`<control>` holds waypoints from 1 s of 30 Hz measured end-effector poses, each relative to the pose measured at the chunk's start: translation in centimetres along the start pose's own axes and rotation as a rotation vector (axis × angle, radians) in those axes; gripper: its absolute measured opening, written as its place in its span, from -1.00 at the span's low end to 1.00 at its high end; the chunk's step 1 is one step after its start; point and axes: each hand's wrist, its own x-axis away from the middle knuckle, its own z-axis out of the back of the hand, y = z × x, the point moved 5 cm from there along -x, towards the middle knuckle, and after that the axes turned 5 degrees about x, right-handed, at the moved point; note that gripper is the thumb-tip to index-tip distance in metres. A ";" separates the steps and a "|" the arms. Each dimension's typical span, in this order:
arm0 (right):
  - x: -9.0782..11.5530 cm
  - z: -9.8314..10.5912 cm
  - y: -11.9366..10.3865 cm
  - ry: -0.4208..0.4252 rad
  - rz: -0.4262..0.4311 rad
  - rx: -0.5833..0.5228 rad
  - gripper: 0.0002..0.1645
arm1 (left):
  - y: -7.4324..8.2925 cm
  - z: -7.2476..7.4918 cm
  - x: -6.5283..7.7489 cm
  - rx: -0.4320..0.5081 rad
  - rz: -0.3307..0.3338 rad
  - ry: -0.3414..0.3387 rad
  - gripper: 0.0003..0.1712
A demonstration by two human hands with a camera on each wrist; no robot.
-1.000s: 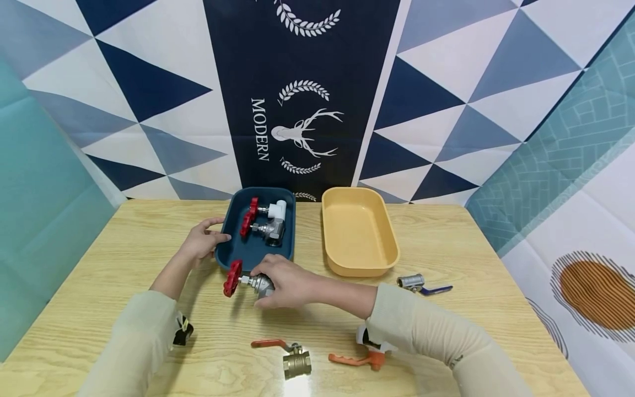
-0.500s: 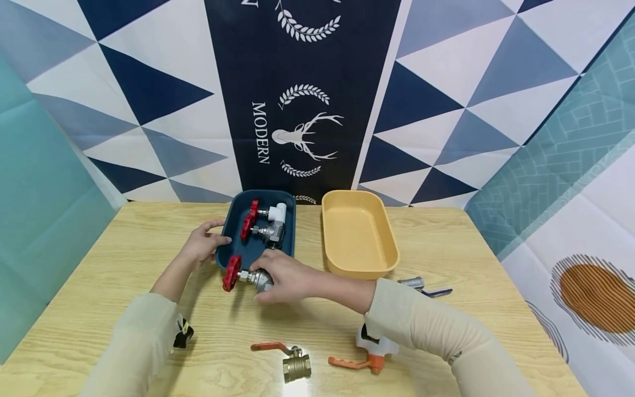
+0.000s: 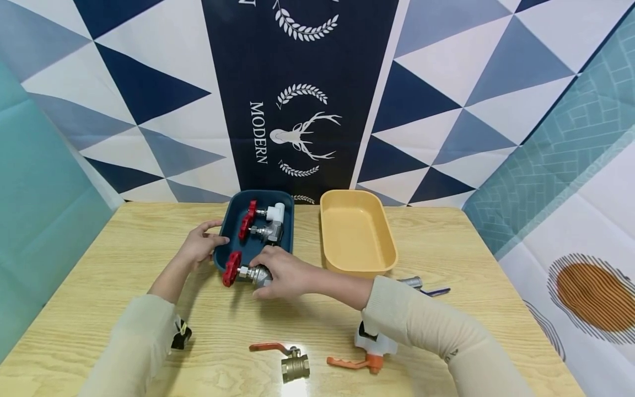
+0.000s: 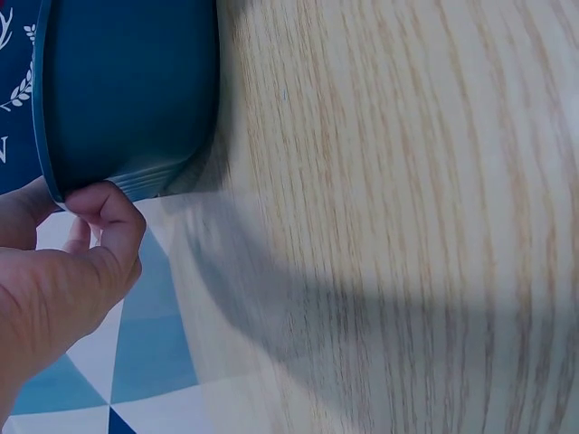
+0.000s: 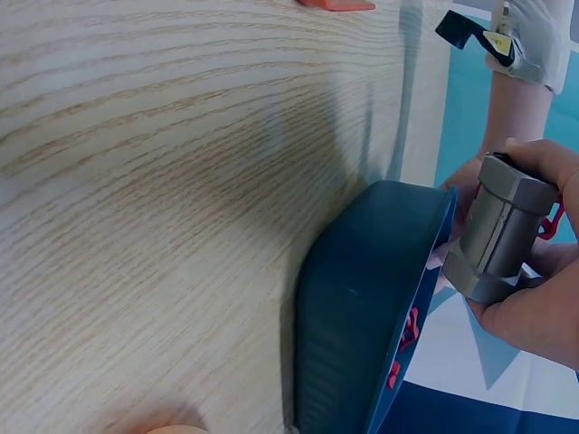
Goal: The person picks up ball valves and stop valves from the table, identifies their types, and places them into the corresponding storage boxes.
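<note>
My left hand [image 3: 198,245] pinches the left rim of a dark blue tub [image 4: 127,99] between thumb and fingers. Inside that tub lie a white valve [image 3: 275,213] and a metal valve [image 3: 270,231], each with a red handwheel. In my right hand [image 3: 289,274] I grip another metal gate valve [image 5: 499,228], held by its body with the red handwheel [image 3: 231,269] pointing left. It hangs over the near edge of the tub, above the rim. The right wrist view shows the hexagonal ends of its body; the handwheel is mostly hidden there.
A yellow tub [image 3: 357,231] stands right of the blue one. Nearer lie a brass ball valve [image 3: 295,366] with a red lever and a white valve [image 3: 375,345] with an orange handle. A blue-handled valve [image 3: 435,291] is partly behind my right sleeve.
My right hand has carried the gate valve slightly forward, away from me, so it overlaps the blue tub's near rim more. My left hand stays on the rim.
</note>
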 end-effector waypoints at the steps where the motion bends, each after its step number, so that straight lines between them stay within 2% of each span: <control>1: 0.0 0.1 0.0 0.001 0.001 0.003 -0.37 | 0.0 0.0 0.0 -0.001 -0.002 0.000 -0.30; 30: -0.4 0.9 0.1 0.023 0.001 0.042 -0.38 | -0.1 0.1 0.0 0.029 0.001 -0.014 -0.30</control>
